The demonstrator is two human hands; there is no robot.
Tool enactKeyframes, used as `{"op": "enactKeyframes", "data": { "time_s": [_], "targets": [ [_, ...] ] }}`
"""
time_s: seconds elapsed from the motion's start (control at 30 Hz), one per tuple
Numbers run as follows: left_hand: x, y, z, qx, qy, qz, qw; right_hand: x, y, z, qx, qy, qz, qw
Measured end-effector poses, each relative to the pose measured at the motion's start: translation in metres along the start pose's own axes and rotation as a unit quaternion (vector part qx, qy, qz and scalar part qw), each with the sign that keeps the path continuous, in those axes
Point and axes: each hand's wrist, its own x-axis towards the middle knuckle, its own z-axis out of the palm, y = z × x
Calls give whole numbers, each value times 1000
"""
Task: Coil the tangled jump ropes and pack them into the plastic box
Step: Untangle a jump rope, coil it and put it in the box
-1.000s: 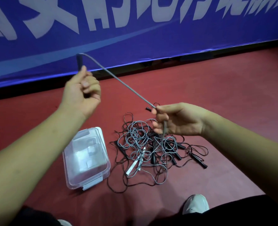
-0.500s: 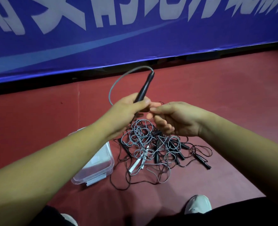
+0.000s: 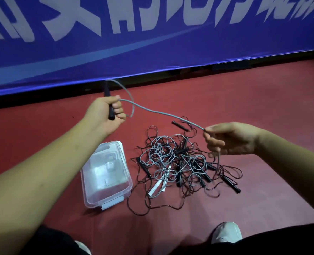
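My left hand (image 3: 106, 115) grips the black handle (image 3: 108, 100) of a grey jump rope, held upright above the floor. One loop of the grey cord (image 3: 158, 112) hangs beside that hand, and the cord then runs right to my right hand (image 3: 229, 138), which pinches it between thumb and fingers. From there the cord drops into the tangled pile of grey and black ropes (image 3: 178, 162) on the red floor. The clear plastic box (image 3: 106, 175) lies left of the pile with its lid on.
A blue banner (image 3: 152, 43) runs along the far side of the red floor (image 3: 244, 100). My white shoe (image 3: 226, 232) shows at the bottom right, close to the pile. A loose black handle (image 3: 180, 125) lies at the pile's far edge.
My left hand met the right hand half a second ago, then swung back out to the left, and a loop of cord now hangs at the handle. The right hand stayed in place.
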Motion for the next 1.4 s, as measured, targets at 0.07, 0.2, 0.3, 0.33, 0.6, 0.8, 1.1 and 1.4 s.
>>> {"op": "enactKeyframes", "data": {
  "time_s": [0.07,0.2,0.3,0.33,0.6,0.8,1.1,1.4],
  "targets": [
    [5,5,-12,91,39,-4,995,-1,1,-1,39,11,-7,999],
    [-3,-14,-16,513,58,-56,855,10,-9,26,146,43,-31,988],
    [-10,-29,-3,610,39,27,791,24,-12,54,135,17,16,991],
    [-15,-31,6,584,17,64,809,29,-12,61,119,10,34,992],
    [-54,-48,51,397,-233,30,887,34,-22,83,50,-2,11,999],
    [-28,-18,37,147,-90,20,985,20,-8,45,-271,86,-61,957],
    [4,-19,-11,481,99,66,869,4,-1,15,-154,129,-50,978],
    [-51,-53,53,361,-237,74,899,31,-21,72,43,38,-64,996]
  ]
}}
